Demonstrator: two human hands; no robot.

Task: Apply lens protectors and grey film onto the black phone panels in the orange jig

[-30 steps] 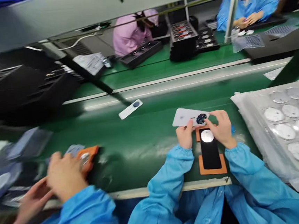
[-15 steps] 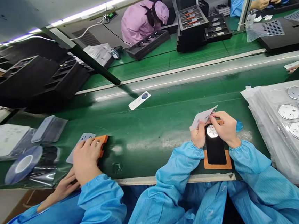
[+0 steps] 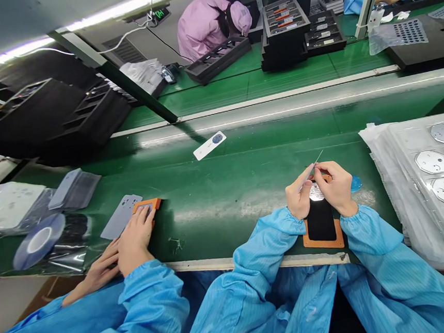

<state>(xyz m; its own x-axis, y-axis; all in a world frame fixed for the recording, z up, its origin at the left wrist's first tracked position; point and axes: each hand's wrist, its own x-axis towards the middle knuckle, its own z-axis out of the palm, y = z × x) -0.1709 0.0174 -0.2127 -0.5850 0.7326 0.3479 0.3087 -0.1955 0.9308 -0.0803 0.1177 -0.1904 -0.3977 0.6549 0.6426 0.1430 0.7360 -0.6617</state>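
Above the black phone-shaped panel point(image 3: 321, 224), my left hand point(image 3: 299, 199) grips a thin white card point(image 3: 303, 179), turned nearly edge-on. Fingers of my right hand point(image 3: 335, 186) pinch at the card's upper edge; whether a separate film is between them is too small to tell. The panel lies in an orange fixture point(image 3: 310, 243) near the belt's front edge. A round silvery disc point(image 3: 316, 192) shows at the panel's upper end, partly covered by my hands. Just right of my right hand lies a small blue film piece point(image 3: 356, 184).
Clear trays of silver discs point(image 3: 431, 162) stand at right. A white card with a dark oval point(image 3: 209, 146) lies mid-belt. At left, a co-worker's hands point(image 3: 135, 241) rest by another orange fixture point(image 3: 153, 203), near a tape roll point(image 3: 40, 242). A metal post point(image 3: 138, 93) slants behind.
The card in my left hand has turned from showing its face to nearly edge-on. My right hand stays at its edge. The co-worker's upper hand has shifted slightly right on the other fixture.
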